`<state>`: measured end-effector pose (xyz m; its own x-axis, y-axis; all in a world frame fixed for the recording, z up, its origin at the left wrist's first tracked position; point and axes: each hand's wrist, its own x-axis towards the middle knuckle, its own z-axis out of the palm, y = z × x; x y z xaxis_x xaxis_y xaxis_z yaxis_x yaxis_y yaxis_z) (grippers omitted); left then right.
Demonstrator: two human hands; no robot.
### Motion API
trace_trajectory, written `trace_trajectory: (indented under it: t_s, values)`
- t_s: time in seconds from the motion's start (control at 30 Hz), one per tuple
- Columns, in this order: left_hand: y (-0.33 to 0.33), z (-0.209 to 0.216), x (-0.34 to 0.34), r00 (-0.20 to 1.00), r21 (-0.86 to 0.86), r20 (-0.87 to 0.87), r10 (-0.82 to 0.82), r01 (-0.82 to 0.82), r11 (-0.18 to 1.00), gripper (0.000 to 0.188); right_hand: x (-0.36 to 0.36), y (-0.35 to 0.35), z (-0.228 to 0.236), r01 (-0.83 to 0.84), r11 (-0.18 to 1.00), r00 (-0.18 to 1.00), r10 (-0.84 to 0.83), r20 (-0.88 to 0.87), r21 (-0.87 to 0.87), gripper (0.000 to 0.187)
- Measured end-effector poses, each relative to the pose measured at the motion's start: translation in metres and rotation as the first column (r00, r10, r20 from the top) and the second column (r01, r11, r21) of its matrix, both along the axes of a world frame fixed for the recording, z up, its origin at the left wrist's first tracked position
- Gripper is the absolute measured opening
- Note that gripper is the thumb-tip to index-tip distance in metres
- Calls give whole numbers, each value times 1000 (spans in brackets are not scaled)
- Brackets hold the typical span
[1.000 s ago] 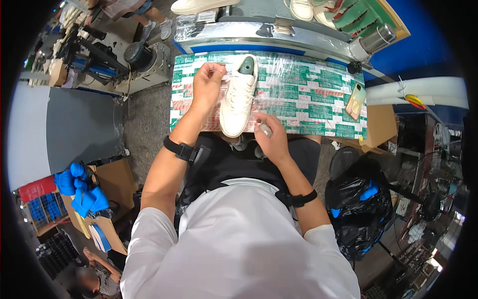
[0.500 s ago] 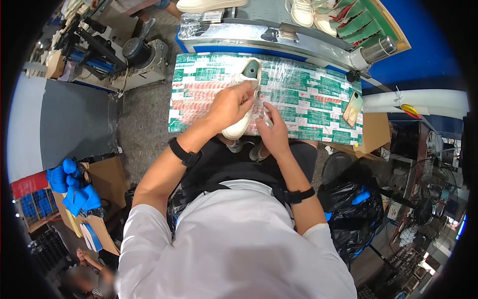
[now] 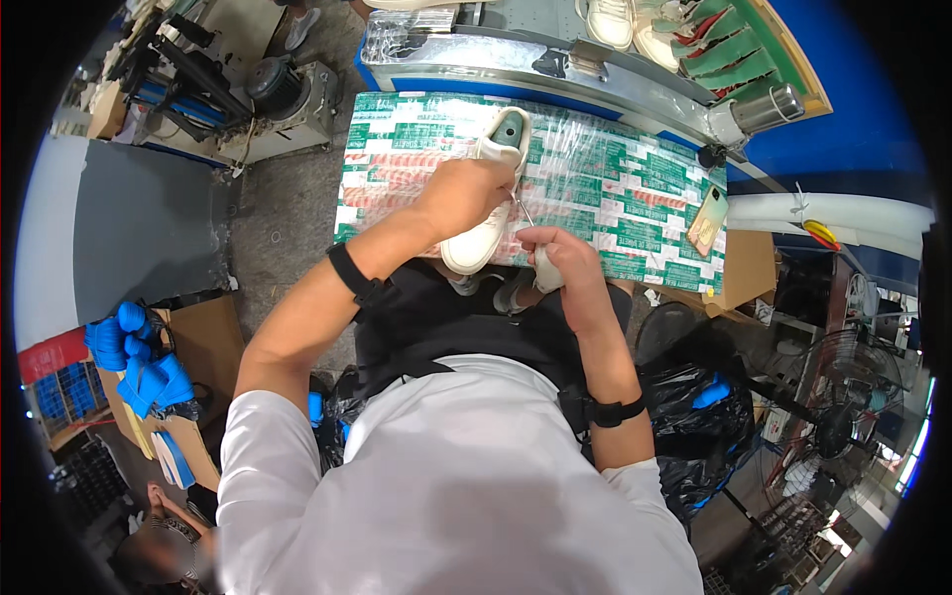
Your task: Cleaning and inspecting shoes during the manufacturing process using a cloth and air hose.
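A cream-white sneaker (image 3: 476, 244) with a green insole lies on a worktop wrapped in green-and-white printed tape (image 3: 635, 213). Its toe points toward me and its heel opening is at the far end. My left hand (image 3: 466, 196) lies over the lace area, fingers closed on the upper; the fingertips are partly hidden. In my right hand (image 3: 570, 260), just right of the shoe, is an awl-like tool (image 3: 527, 212) with a thin metal shaft. Its tip reaches toward the sneaker's side near my left fingers, and a pale bulge, perhaps its handle, shows under the palm.
At the worktop's right end lies a phone (image 3: 707, 220). Beyond runs a metal-edged conveyor (image 3: 476, 58) with more pale shoes (image 3: 610, 24). A motorised machine (image 3: 278, 87) stands at left, black bags (image 3: 694, 436) and a fan (image 3: 843, 426) at right. Another person is at lower left.
My right hand has drawn back toward me and to the right, and the tool's metal shaft now shows. My left hand stays on the sneaker. The view has shifted slightly.
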<state>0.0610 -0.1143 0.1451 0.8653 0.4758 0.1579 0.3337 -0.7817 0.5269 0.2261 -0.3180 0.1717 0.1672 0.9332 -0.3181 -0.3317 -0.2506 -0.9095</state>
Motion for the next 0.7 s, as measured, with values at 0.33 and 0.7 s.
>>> trace_trajectory:
  t_s: [0.33, 0.7]
  values:
    - [32, 82, 35, 934, -933, 220, 280, 117, 341, 25, 17, 10, 26, 299, 930, 803, -366, 471, 213, 46]
    - [93, 22, 66, 905, -325, -300, -300, 199, 925, 84, -54, 37, -26, -200, 944, 274, -205, 940, 264, 90]
